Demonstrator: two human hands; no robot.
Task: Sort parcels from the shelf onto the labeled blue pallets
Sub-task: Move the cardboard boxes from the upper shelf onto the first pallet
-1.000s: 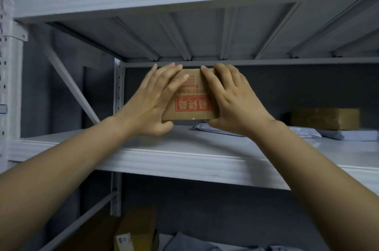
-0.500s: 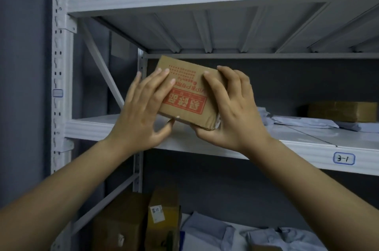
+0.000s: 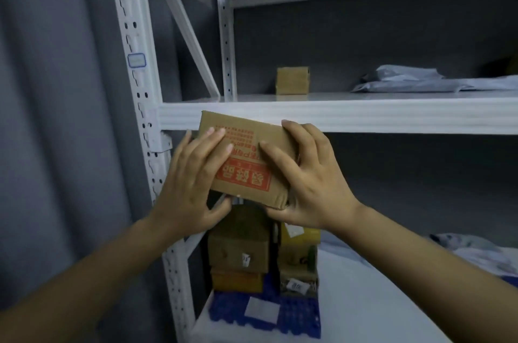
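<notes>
Grey curtain (image 3: 47, 124): hangs at the left of frame in soft vertical folds, top edge to bottom edge, just beside the front upright of the shelf (image 3: 364, 115).

Back wall (image 3: 364, 39): dark grey, plain and matt. It is visible behind the shelf, both above and below the middle deck.

Tag (image 3: 136, 60): small, rectangular, blue-bordered with a pale centre. It is fixed to the face of the perforated front upright, above middle-deck level. Any writing on it is too blurred to read.

Lighting: dim. The curtain's lower part is in shadow.
</notes>
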